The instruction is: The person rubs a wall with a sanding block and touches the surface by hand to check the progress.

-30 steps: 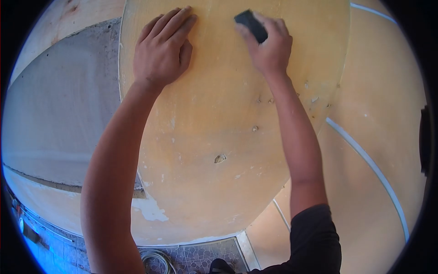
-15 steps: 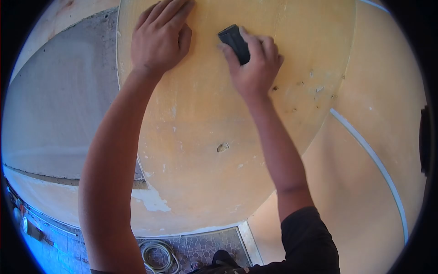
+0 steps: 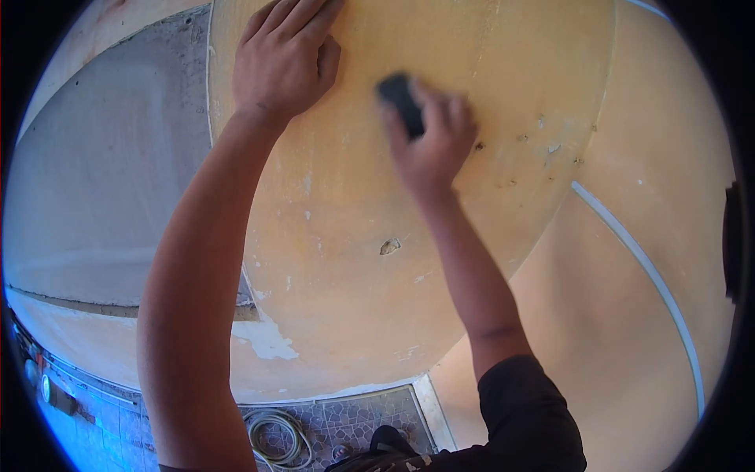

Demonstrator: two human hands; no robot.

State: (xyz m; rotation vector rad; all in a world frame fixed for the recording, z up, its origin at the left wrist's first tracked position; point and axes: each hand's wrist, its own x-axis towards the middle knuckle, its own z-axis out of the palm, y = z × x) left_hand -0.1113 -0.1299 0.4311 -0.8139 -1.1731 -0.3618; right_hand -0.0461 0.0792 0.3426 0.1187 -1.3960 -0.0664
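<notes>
Against the yellow wall [image 3: 354, 189], my right hand [image 3: 436, 141] grips a dark rectangular block [image 3: 402, 102], both blurred by motion. Thumb and fingers are on either side of the block. My left hand [image 3: 287, 59] lies on the wall to the left and higher, fingers stretched toward the top edge of the view, holding nothing. Below the hands, the wall shows a chipped hole [image 3: 390, 247] and small pale scuffs. More small pits sit to the right of my right hand.
A grey recessed panel [image 3: 110, 173] is at the left. A white strip [image 3: 649, 275] runs down the right wall. At the bottom, a coiled hose [image 3: 277, 440] lies on the patterned floor [image 3: 354, 421]. Various items stand at the lower left.
My right hand has moved down the wall with the dark block. My left hand appears slightly further right, as the view has shifted a little.
</notes>
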